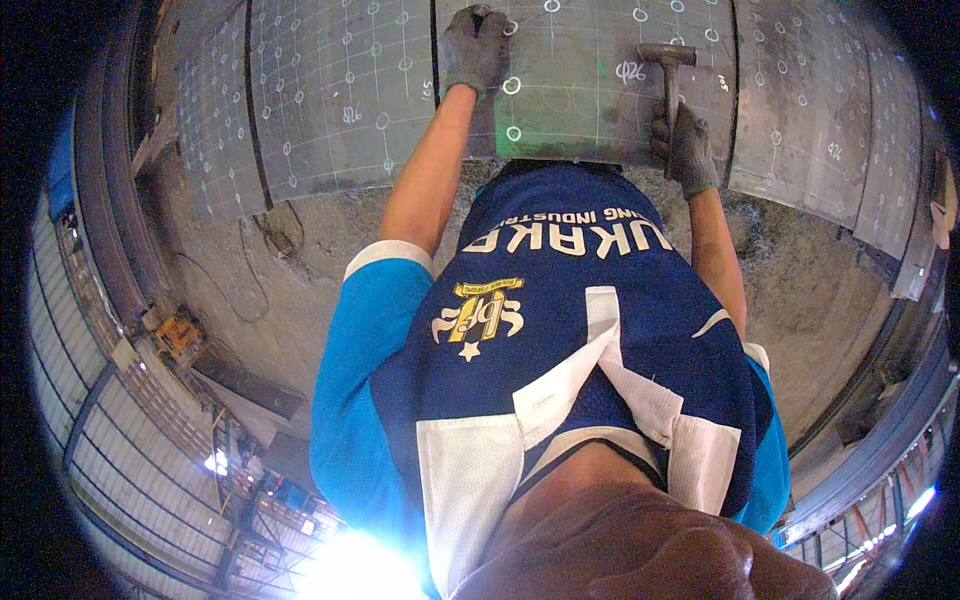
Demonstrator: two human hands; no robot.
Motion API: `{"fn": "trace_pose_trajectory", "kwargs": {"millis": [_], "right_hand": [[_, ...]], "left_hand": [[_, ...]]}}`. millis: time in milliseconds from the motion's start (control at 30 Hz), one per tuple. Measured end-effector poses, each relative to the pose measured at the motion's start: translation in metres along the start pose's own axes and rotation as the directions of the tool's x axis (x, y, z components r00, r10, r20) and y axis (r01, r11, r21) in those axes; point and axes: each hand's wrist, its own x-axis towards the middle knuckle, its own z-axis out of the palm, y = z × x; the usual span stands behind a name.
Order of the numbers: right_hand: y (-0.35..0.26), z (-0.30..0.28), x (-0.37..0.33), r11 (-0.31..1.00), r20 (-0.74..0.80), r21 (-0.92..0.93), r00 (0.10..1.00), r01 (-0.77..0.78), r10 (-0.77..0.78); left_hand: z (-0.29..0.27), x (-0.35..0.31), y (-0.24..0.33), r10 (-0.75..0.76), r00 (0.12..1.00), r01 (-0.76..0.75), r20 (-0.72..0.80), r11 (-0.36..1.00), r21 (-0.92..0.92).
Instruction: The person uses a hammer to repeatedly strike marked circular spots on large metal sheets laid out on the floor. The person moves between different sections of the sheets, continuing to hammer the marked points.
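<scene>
My right hand (690, 152), in a grey work glove, is closed round the handle of a hammer (668, 54). The hammer's head points away from me, over the steel plate (570, 95) in front of my body. Farther off and to the left, my gloved left hand (474, 50) rests at the plate's left side with its fingers curled together. A small dark tip shows at the top of those fingers, but I cannot make out what they hold. White chalk lines and small circles cover the plate, and some circles lie just right of my left hand.
More chalk-marked plates lie to the left (340, 100) and right (815, 120), split by dark gaps. Below their near edges is a rough grey floor (330, 260) with a thin cable (262, 290). A yellow-orange machine (178, 337) stands at the far left.
</scene>
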Motion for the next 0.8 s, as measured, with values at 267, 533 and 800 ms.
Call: {"fn": "trace_pose_trajectory", "kwargs": {"millis": [267, 533, 800], "right_hand": [[-0.061, 0.017, -0.018, 0.931, 0.038, 0.237, 0.961, -0.276, 0.275], [-0.021, 0.033, 0.009, 0.876, -0.045, -0.389, 0.944, 0.285, -0.327], [-0.16, 0.083, 0.021, 0.936, 0.282, -0.278, 0.95, 0.216, -0.135]], "left_hand": [[0.01, 0.0, -0.016, -0.226, 0.968, 0.25, 0.114, 0.781, -0.573], [0.021, 0.005, -0.021, -0.066, 0.997, 0.074, 0.033, 0.885, -0.46], [0.043, 0.03, -0.074, 0.323, 0.945, -0.299, -0.06, 0.92, 0.252]]}}
